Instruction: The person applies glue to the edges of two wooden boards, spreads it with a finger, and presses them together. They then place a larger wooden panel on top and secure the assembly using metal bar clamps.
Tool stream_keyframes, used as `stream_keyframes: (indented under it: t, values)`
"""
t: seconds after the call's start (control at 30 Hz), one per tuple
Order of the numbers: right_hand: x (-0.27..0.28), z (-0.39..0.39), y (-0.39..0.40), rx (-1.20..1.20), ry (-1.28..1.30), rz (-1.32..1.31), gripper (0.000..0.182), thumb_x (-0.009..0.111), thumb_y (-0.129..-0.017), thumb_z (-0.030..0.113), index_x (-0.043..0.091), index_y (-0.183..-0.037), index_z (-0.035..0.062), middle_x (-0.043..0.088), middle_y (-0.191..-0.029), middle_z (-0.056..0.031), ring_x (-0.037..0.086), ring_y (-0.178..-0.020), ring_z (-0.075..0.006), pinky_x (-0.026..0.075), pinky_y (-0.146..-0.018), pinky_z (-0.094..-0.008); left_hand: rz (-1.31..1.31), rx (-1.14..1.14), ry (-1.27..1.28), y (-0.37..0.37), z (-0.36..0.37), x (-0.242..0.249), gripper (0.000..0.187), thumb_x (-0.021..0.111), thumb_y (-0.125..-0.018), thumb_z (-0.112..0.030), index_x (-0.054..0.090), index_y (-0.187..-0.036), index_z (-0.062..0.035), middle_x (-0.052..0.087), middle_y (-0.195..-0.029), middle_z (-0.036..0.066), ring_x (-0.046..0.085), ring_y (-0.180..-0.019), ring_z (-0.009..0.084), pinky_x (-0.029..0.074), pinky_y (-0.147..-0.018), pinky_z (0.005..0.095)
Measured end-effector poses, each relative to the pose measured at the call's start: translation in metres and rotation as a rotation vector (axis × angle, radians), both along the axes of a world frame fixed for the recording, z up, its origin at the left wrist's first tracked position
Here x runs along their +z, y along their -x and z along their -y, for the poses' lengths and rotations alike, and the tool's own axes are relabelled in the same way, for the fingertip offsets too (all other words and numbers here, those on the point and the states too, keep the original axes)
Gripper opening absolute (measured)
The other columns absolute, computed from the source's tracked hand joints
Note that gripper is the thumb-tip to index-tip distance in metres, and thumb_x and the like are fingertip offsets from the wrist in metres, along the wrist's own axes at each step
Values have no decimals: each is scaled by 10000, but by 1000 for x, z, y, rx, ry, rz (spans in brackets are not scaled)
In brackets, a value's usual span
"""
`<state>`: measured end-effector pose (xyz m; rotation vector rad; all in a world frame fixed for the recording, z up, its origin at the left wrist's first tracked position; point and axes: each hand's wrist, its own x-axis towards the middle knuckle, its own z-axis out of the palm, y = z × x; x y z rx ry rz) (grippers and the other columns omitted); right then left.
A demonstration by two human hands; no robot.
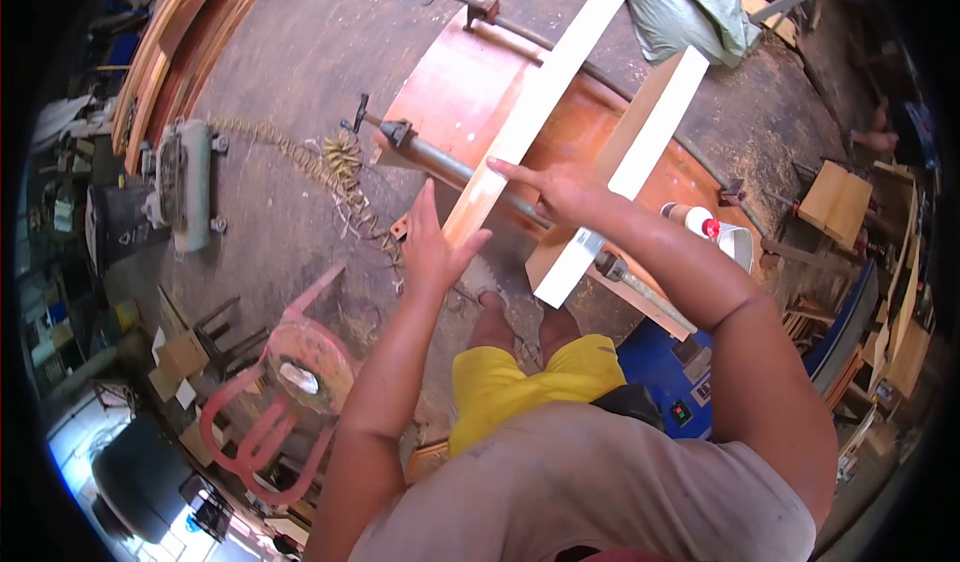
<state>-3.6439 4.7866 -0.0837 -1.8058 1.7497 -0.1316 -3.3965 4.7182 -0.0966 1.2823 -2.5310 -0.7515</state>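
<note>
Across the reddish panel [450,82] runs the long pale board [565,62], beside a shorter board [660,130]. The left hand [430,254], grip spread, meets its near end; bracing flat there should steady it while the right hand's [570,194] extended index finger touches lightly; whether its curled fingers pinch anything, I cannot tell.

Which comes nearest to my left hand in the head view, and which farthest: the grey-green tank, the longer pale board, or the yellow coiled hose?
1. Longer pale board: its near end is right at the left hand.
2. Yellow coiled hose: to the hand's left.
3. Grey-green tank: farther left.
</note>
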Motion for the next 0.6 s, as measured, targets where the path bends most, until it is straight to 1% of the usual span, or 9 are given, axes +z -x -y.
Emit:
stream_keyframes:
  t: [0.07,0.1,0.13,0.23,0.27,0.33,0.47,0.53,0.6]
  values:
    - [-5,-8,-27,-15,53,16,928,649,-744,75,246,-1514,400,657,-725,-148,660,-662,-315,496,-589,-447,-181,7,-50,-7,2,-9,1025,683,-771,-613,275,-1461,25,407,-1406,285,406,-1298,452,365,-1056,493]
    - [-9,-11,-39,-6,61,1,948,655,-741,78,219,-1525,383,656,-719,-146,661,-662,-305,502,-582,-447,-258,11,-97,-11,2,-13,985,573,-849,-647,230,-1484,22,372,-1446,274,373,-1344,423,320,-1094,496]
    - [-5,-12,-50,1,55,6,948,655,-741,78,219,-1525,383,656,-719,-146,661,-662,-305,502,-582,-447,-253,21,-102,-15,8,-22,985,573,-849,-647,230,-1484,22,372,-1446,274,373,-1344,423,320,-1094,496]
    - [7,-16,-85,6,34,27,961,651,-749,84,178,-1538,363,653,-700,-131,659,-638,-300,508,-559,-426,-1067,642,-1052,-32,28,-51,993,294,-881,-778,181,-1519,-25,304,-1522,194,328,-1395,324,264,-1121,499]
    - [6,-20,-97,-11,54,27,942,643,-749,81,201,-1534,358,639,-675,-126,643,-603,-309,498,-537,-428,-1065,654,-1059,-37,22,-50,993,294,-881,-778,181,-1519,-25,304,-1522,194,328,-1395,324,264,-1121,499]
    - [10,-23,-118,-31,75,20,924,634,-749,77,223,-1529,354,626,-649,-121,628,-568,-318,488,-514,-430,-916,372,-665,-39,13,-44,982,224,-889,-781,184,-1522,-31,304,-1519,209,299,-1411,334,201,-1146,499]
    - [23,-25,-151,9,-151,-48,921,605,-790,102,146,-1541,373,652,-678,-100,668,-619,-294,517,-539,-418,-899,447,-724,-77,6,-65,1006,162,-869,-808,186,-1527,-48,308,-1524,198,296,-1413,336,184,-1149,508]
    - [33,-31,-157,151,-178,-1,891,609,-790,114,191,-1530,384,655,-699,-113,665,-632,-305,523,-556,-425,-829,470,-750,-97,-1,-68,1013,174,-860,-819,192,-1526,-56,305,-1531,191,290,-1417,338,172,-1151,515]
    - [34,-46,-152,87,-136,141,862,591,-798,94,223,-1519,389,652,-707,-122,662,-638,-311,526,-565,-427,-803,450,-768,-109,-6,-64,1072,266,-822,-848,176,-1528,-46,295,-1539,190,286,-1420,340,171,-1153,510]
